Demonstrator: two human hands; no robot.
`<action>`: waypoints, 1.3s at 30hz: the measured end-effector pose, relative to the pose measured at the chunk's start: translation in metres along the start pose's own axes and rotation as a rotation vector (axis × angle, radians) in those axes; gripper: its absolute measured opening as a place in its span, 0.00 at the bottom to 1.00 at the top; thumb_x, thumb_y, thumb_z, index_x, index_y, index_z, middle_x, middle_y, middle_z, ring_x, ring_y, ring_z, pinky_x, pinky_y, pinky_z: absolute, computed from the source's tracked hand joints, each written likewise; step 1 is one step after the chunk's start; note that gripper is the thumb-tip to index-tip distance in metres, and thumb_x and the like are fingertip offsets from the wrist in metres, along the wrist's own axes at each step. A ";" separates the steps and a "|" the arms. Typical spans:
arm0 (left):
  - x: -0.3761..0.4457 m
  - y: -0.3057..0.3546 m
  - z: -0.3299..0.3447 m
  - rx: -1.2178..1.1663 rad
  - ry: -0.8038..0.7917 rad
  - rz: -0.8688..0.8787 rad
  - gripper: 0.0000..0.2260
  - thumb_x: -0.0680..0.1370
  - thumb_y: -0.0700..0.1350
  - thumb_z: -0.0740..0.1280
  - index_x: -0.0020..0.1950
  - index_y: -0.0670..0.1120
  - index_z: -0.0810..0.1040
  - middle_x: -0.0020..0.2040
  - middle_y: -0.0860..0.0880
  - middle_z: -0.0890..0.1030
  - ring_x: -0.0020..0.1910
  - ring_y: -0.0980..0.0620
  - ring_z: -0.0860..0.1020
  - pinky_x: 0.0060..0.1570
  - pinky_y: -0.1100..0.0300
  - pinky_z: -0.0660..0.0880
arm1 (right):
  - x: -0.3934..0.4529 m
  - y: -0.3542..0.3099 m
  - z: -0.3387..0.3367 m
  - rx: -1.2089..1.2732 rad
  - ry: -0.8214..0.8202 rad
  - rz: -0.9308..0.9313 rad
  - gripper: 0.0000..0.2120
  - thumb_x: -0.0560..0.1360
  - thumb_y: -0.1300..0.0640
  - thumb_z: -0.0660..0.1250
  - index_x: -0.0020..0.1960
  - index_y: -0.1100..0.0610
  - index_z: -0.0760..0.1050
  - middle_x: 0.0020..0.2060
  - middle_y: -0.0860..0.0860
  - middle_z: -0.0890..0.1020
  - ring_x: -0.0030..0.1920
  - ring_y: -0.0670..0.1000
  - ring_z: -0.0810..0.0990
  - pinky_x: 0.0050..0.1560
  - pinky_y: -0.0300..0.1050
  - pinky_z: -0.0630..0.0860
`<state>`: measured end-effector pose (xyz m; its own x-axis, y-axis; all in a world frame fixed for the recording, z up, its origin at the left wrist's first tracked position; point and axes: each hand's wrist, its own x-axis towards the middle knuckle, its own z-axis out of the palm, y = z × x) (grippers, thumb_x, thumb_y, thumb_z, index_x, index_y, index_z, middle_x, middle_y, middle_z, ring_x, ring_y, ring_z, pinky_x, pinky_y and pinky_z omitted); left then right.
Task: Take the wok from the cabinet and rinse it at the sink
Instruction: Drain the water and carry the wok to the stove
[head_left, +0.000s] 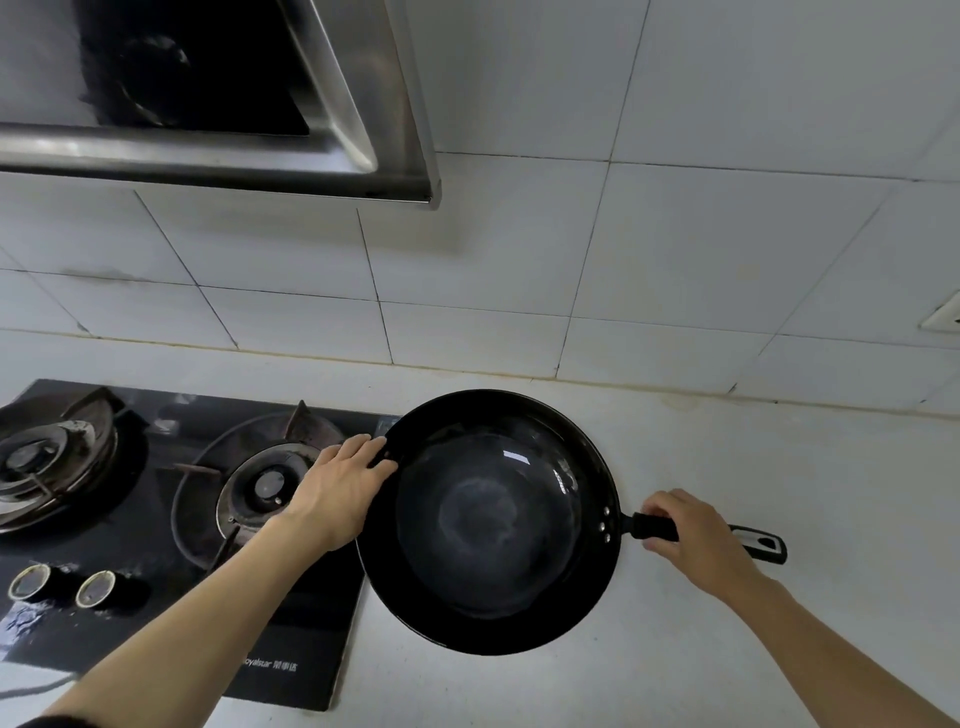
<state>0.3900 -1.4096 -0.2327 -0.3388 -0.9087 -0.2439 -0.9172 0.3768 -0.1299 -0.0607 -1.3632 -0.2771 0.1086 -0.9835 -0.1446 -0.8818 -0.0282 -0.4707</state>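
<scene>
A pale tabletop (727, 467) meets a white tiled wall (519, 260); a black gas hob (130, 519) sits under a steel hood (208, 156); the empty black wok (493, 519) overlaps the hob's right edge; the left hand (343, 488) grips its rim, the right hand (691, 535) curls round its handle (654, 527).

Black wok (488, 525), white tiles (675, 249)

The wok (491, 519) is positioned over the white countertop (727, 649), its left edge overlapping the gas stove (171, 519). The left hand (345, 491) grips the wok's left rim. The right hand (693, 535) grips the wok's handle (654, 527), right of the bowl.
</scene>
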 end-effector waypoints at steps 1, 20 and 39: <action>0.000 0.012 -0.005 -0.038 0.026 -0.010 0.29 0.74 0.44 0.65 0.75 0.53 0.64 0.79 0.47 0.58 0.78 0.45 0.54 0.73 0.48 0.59 | -0.005 0.000 0.002 0.004 -0.008 0.001 0.15 0.68 0.57 0.78 0.46 0.46 0.73 0.42 0.43 0.76 0.42 0.45 0.77 0.44 0.41 0.74; -0.058 0.177 0.020 -0.205 0.045 -0.124 0.16 0.81 0.60 0.55 0.58 0.52 0.76 0.51 0.52 0.78 0.54 0.49 0.74 0.56 0.54 0.68 | -0.095 -0.035 0.059 0.327 0.004 0.072 0.11 0.65 0.56 0.76 0.42 0.50 0.75 0.40 0.46 0.80 0.39 0.44 0.79 0.40 0.39 0.77; -0.063 0.091 0.060 -0.146 0.167 0.150 0.15 0.79 0.58 0.62 0.60 0.52 0.77 0.53 0.50 0.77 0.56 0.48 0.73 0.55 0.53 0.68 | -0.142 -0.155 0.117 0.372 0.290 0.348 0.10 0.66 0.57 0.77 0.42 0.55 0.77 0.36 0.47 0.83 0.37 0.44 0.81 0.41 0.43 0.81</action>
<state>0.3408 -1.3069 -0.2867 -0.4919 -0.8663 -0.0869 -0.8706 0.4904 0.0387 0.1141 -1.1984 -0.2859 -0.3354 -0.9337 -0.1258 -0.6171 0.3186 -0.7195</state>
